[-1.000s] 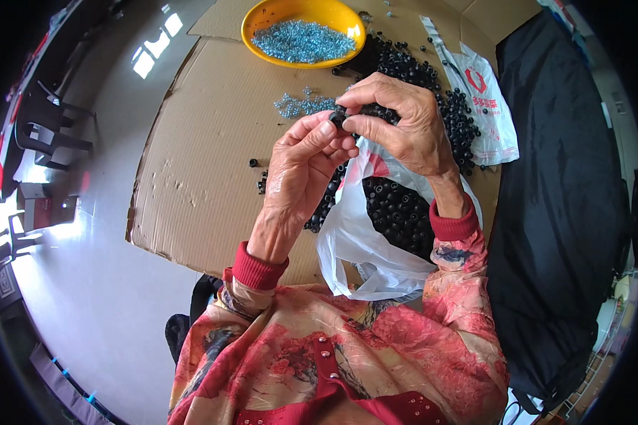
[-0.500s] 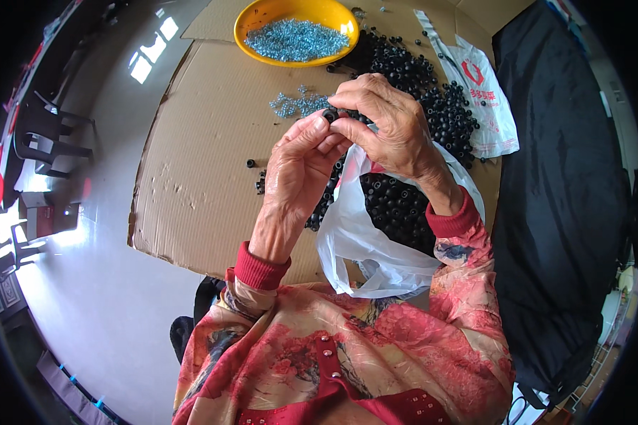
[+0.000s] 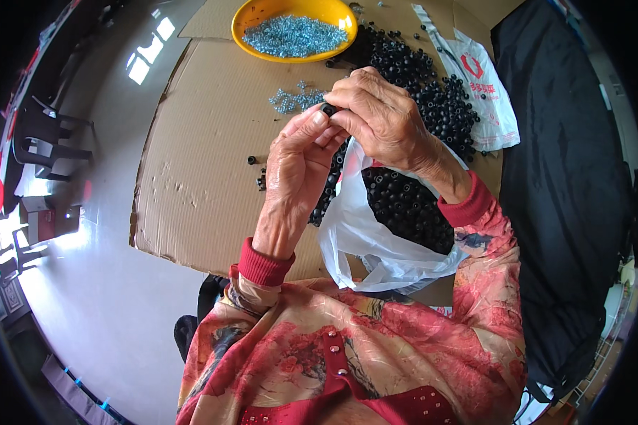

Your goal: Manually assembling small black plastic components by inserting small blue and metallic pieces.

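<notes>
Both hands, left hand (image 3: 298, 166) and right hand (image 3: 379, 113), pinch one small black cylindrical part (image 3: 329, 109); loosen your fingertips and it may drop into the open white plastic bag (image 3: 361, 241).

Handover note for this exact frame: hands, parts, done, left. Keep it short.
Left hand and right hand: raised together over the cardboard sheet, fingertips pinching one small black cylindrical part between them.
Parts: yellow bowl of small silvery pieces at the top; a few more silvery pieces loose on the cardboard; pile of black parts on the right.
Done: white plastic bag already holds many black parts.
Left: the large loose pile.
</notes>
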A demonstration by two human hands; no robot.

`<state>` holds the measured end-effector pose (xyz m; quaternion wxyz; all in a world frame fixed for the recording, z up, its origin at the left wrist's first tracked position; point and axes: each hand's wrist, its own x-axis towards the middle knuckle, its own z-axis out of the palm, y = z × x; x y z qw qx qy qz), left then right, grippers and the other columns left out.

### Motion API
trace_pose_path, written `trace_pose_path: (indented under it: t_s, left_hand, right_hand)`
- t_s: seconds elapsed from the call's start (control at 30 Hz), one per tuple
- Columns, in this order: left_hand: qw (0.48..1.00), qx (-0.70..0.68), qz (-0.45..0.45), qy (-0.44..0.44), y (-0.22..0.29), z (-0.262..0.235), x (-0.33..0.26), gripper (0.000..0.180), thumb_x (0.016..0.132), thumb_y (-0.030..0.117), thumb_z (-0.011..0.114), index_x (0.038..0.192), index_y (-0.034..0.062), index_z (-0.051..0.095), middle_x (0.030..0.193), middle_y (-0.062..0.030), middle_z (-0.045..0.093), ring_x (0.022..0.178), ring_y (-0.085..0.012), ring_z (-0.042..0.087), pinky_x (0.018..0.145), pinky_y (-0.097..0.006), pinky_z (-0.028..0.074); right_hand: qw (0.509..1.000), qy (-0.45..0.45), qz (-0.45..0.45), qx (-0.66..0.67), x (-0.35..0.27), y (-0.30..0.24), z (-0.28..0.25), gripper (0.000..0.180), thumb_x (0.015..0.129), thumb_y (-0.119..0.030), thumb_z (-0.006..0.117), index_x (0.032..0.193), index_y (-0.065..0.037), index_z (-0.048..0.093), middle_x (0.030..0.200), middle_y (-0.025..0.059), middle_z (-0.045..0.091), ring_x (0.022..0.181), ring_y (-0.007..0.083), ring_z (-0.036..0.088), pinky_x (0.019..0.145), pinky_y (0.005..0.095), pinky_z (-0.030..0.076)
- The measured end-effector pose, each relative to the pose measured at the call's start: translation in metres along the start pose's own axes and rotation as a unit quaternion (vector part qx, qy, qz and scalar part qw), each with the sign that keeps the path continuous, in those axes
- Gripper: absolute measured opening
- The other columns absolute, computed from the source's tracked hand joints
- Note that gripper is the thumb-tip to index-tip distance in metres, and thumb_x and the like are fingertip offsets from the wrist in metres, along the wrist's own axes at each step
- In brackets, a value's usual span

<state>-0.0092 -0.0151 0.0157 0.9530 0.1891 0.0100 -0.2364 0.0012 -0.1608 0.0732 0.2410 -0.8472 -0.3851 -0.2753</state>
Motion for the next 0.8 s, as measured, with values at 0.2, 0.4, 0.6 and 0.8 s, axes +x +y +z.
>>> trace_pose_path:
  t_s: [0.2, 0.4, 0.6, 0.8]
  left_hand:
    - [1.000, -0.012, -0.013, -0.013, -0.002, 0.005, 0.000, 0.021, 0.081, 0.009, 0.059, 0.098, -0.0019, 0.056, 0.093, -0.0099, 0.061, 0.086, -0.0177, 0.058, 0.085, -0.032, 0.045]
    - [0.998, -0.012, -0.055, 0.015, -0.015, 0.012, 0.000, 0.016, 0.086, 0.006, 0.054, 0.098, -0.0045, 0.056, 0.089, -0.0110, 0.061, 0.082, -0.0186, 0.060, 0.084, -0.032, 0.048]
    - [0.988, 0.125, -0.077, 0.047, -0.009, 0.013, -0.007, 0.021, 0.086, 0.008, 0.055, 0.103, -0.0043, 0.054, 0.096, -0.0126, 0.060, 0.085, -0.0187, 0.060, 0.082, -0.032, 0.049]
    - [0.987, 0.155, -0.023, 0.046, 0.005, -0.003, -0.002, 0.019, 0.086, 0.010, 0.056, 0.100, -0.0023, 0.058, 0.091, -0.0092, 0.062, 0.080, -0.0147, 0.060, 0.077, -0.026, 0.050]
  right_hand:
    - [1.000, 0.001, -0.023, 0.010, -0.003, 0.002, -0.001, 0.016, 0.068, -0.002, 0.064, 0.082, 0.001, 0.055, 0.076, 0.0107, 0.055, 0.074, 0.0262, 0.056, 0.071, 0.0349, 0.046]
    - [0.999, -0.036, -0.034, -0.021, -0.013, 0.004, -0.023, 0.016, 0.068, 0.000, 0.063, 0.082, 0.001, 0.055, 0.078, 0.0109, 0.055, 0.074, 0.0267, 0.057, 0.070, 0.0366, 0.047]
    - [0.989, -0.128, 0.067, 0.016, -0.037, 0.002, -0.052, 0.019, 0.063, -0.003, 0.066, 0.078, -0.001, 0.054, 0.075, 0.0096, 0.056, 0.069, 0.0251, 0.056, 0.064, 0.0348, 0.043]
    - [0.944, -0.288, 0.136, 0.087, -0.046, -0.005, -0.068, 0.030, 0.064, -0.023, 0.073, 0.084, -0.004, 0.060, 0.075, 0.0094, 0.058, 0.075, 0.0228, 0.054, 0.074, 0.0347, 0.040]
